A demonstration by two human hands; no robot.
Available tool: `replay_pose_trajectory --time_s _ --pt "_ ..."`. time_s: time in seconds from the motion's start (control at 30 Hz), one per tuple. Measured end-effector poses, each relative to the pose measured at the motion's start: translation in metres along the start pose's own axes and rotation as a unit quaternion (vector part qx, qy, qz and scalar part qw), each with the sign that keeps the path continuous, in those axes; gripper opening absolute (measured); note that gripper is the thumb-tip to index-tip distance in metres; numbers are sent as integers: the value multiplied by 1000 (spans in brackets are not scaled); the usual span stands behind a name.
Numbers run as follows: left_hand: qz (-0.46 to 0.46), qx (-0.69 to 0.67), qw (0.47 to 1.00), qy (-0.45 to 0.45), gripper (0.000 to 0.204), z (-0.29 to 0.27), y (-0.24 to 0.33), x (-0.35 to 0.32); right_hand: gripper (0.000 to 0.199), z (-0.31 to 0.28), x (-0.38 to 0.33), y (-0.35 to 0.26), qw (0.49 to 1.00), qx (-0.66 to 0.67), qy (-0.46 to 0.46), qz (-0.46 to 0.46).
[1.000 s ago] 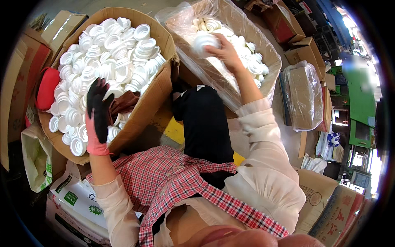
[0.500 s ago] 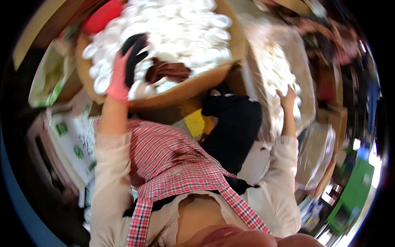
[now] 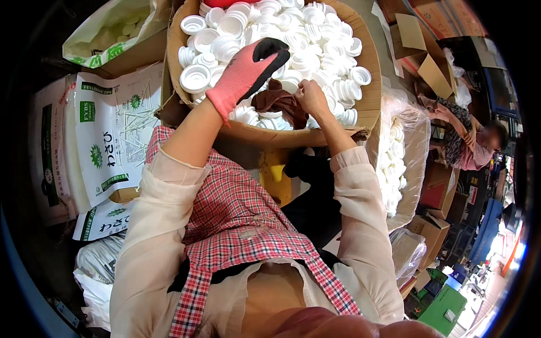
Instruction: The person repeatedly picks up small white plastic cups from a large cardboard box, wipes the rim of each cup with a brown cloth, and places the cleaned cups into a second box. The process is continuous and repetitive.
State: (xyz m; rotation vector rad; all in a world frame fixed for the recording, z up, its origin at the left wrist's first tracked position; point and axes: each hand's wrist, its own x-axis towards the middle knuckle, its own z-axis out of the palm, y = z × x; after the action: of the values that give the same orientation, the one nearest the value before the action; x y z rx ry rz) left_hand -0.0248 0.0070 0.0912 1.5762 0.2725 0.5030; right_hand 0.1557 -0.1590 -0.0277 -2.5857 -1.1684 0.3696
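A large cardboard box point(image 3: 369, 62) in front of me is heaped with white plastic caps point(image 3: 304, 59). My left hand point(image 3: 248, 70), in a pink glove with black fingers, is over the caps with its fingers curled toward the thumb. Whatever those fingers may hold is hidden. Bare, my right hand point(image 3: 311, 97) is closed at the right edge of a crumpled brown cloth point(image 3: 276, 100) and appears to grip it. The cloth lies on the caps by the box's near rim, just right of my gloved wrist.
Right of the box stands a plastic-lined carton point(image 3: 414, 169) with more white caps point(image 3: 393, 163). Something red point(image 3: 221, 2) rests at the heap's far edge. On the left are a white printed bag point(image 3: 115, 129) and an open bag point(image 3: 112, 34). Another person point(image 3: 470, 138) is at the far right.
My right hand has left the plastic-lined carton and come over to the brown cloth in the large box. My gloved left hand has moved right across the caps. The view has shifted.
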Motion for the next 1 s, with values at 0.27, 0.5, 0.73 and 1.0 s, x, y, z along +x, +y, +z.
replay_pose_trajectory --time_s 0.27,0.5,0.73,1.0 --pt "-271 -358 892 48 67 12 -33 -8 21 -102 -28 -74 978 153 67 -124" --pt "-199 -616 757 -92 69 3 -28 15 39 -77 5 3 977 134 142 -83" --pt "-166 -642 741 -107 78 -10 -24 18 46 -32 38 12 995 88 42 -27" --pt "-149 -603 761 -187 85 -14 -31 23 47 -3 34 16 956 -15 -221 -192"
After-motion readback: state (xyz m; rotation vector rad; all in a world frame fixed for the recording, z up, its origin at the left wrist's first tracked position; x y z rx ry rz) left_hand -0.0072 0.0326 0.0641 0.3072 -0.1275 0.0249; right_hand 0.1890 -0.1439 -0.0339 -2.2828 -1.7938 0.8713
